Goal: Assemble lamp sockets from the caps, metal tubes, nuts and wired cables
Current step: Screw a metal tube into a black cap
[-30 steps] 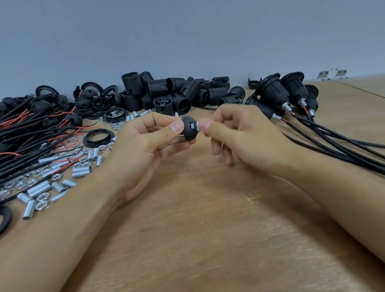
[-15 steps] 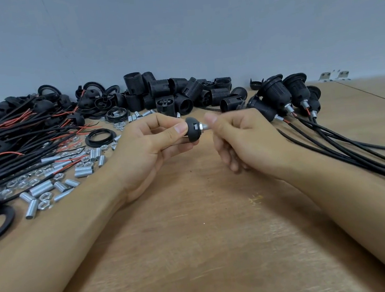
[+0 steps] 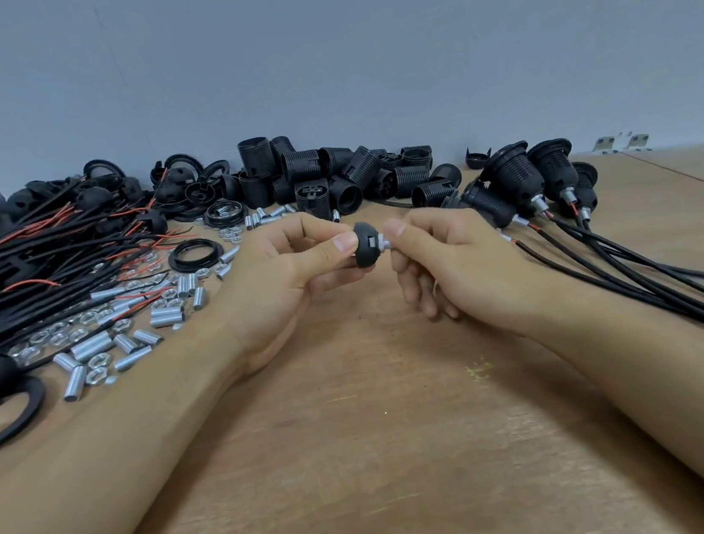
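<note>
pinching a small black cap (image 3: 366,245) by its dome, the fingers (image 3: 340,243) of the left hand (image 3: 290,283) hold it in the air over the middle of the bench (image 3: 363,443), while the right hand (image 3: 447,264) has its thumb and forefinger closed on the short metal tube (image 3: 385,244) that sticks out of the cap's right side. this looks like the step of fixing the tube into the cap; whether a nut is already on it cannot be told. the next move, by my reckoning, calls for turning the tube until it sits firm and straight, then feeding a wired cable through it. outward to the left lie loose metal tubes (image 3: 166,318) and nuts (image 3: 61,333) scattered on the bench, with a heap of black cables (image 3: 24,280) showing red wire ends beyond them, and spare caps (image 3: 93,196) at the far left. a pile of threaded socket bodies (image 3: 330,176) sits at the far middle. to the right lie several finished sockets (image 3: 520,175) with their cables trailing toward the near right. no bins or trays show; all parts lie loose in heaps on the bench.
</note>
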A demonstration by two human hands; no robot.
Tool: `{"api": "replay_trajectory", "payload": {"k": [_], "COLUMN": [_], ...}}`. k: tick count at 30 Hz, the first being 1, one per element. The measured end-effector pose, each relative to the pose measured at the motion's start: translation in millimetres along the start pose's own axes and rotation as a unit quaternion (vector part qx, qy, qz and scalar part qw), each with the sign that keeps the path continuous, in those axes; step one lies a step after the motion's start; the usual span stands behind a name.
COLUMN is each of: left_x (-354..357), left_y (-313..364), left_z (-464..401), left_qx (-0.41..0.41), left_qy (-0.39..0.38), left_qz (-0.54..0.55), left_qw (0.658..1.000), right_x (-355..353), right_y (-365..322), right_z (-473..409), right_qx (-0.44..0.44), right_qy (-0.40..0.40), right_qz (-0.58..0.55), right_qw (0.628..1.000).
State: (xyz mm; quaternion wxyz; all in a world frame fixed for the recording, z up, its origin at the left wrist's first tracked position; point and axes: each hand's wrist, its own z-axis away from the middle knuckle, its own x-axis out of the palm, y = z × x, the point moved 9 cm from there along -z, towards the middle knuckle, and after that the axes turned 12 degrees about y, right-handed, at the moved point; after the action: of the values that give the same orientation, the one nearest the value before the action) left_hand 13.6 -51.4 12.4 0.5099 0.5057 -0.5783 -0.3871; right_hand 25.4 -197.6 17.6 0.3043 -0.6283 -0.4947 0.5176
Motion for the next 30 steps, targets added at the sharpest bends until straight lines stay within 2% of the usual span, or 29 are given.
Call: {"api": "replay_trajectory", "payload": {"k": [4, 9, 13, 21, 24, 25, 26, 28, 29, 30], "left_x": [3, -2, 3, 1, -5, -14, -26, -52, -67, -87], "left_y": [2, 1, 5, 9, 13, 15, 21, 38, 43, 45], "left_z": [2, 0, 4, 3, -1, -5, -9, -16, -21, -25], "left_qx": [0.016, 0.014, 0.037, 0.063, 0.105, 0.133, 0.171, 0.237, 0.239, 0.206], "left_qy": [-0.007, 0.006, -0.001, 0.001, 0.010, 0.034, 0.074, 0.164, 0.205, 0.245], "left_qz": [-0.011, -0.027, -0.032, -0.035, -0.133, -0.213, -0.308, -0.503, -0.589, -0.658], "left_qw": [1.000, 1.000, 0.999, 0.997, 0.985, 0.967, 0.933, 0.815, 0.744, 0.681], "right_x": [-2, 3, 0, 7, 9, 8, 7, 8, 9, 9], "right_y": [7, 3, 10, 2, 6, 8, 10, 12, 12, 12], "right_z": [1, 0, -1, 3, 4, 3, 2, 2, 2, 3], "right_qx": [0.041, 0.004, 0.041, 0.032, 0.059, 0.065, 0.071, 0.078, 0.077, 0.075], "right_qy": [0.017, -0.008, 0.003, -0.038, -0.038, -0.028, -0.020, -0.022, -0.029, -0.035], "right_qz": [-0.001, 0.014, 0.005, -0.031, -0.035, -0.033, -0.037, -0.045, -0.043, -0.037], "right_qw": [0.999, 1.000, 0.999, 0.998, 0.997, 0.997, 0.997, 0.996, 0.996, 0.996]}}
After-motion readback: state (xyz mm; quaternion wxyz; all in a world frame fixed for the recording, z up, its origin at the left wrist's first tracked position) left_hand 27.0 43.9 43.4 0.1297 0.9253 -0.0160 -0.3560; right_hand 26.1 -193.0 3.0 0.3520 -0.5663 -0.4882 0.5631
